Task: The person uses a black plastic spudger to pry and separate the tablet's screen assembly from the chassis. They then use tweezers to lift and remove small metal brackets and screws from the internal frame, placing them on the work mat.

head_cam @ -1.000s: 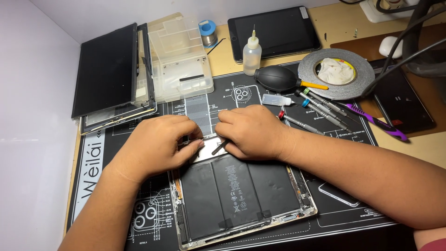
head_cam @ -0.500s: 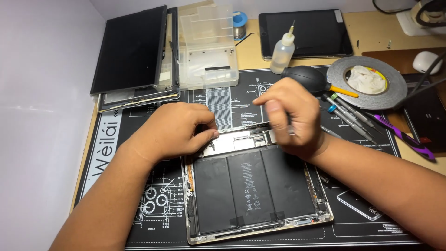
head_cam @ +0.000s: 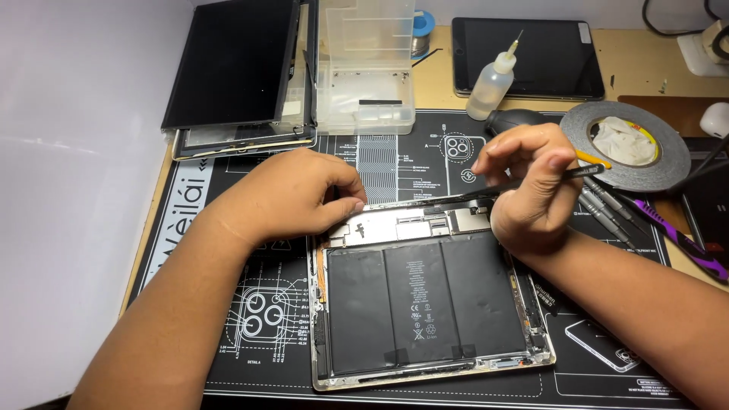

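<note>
Two hands work over an opened tablet (head_cam: 425, 304) lying back-shell down on a black repair mat (head_cam: 250, 304), its three dark battery cells exposed below a strip of silver shielding. The left hand (head_cam: 285, 199) presses fingertips on the shell's upper left corner, its grip resting flat, grasping nothing. The right hand (head_cam: 531, 186) has its grip clenched on a thin dark pry tool (head_cam: 486, 191), held nearly level above the top edge. Judged from this, keeping the tool shallow and clear of the battery looks wisest. Beyond lie a clear parts box (head_cam: 366, 68), a squeeze bottle (head_cam: 490, 80) and a tape roll (head_cam: 630, 144) on the counter.
</note>
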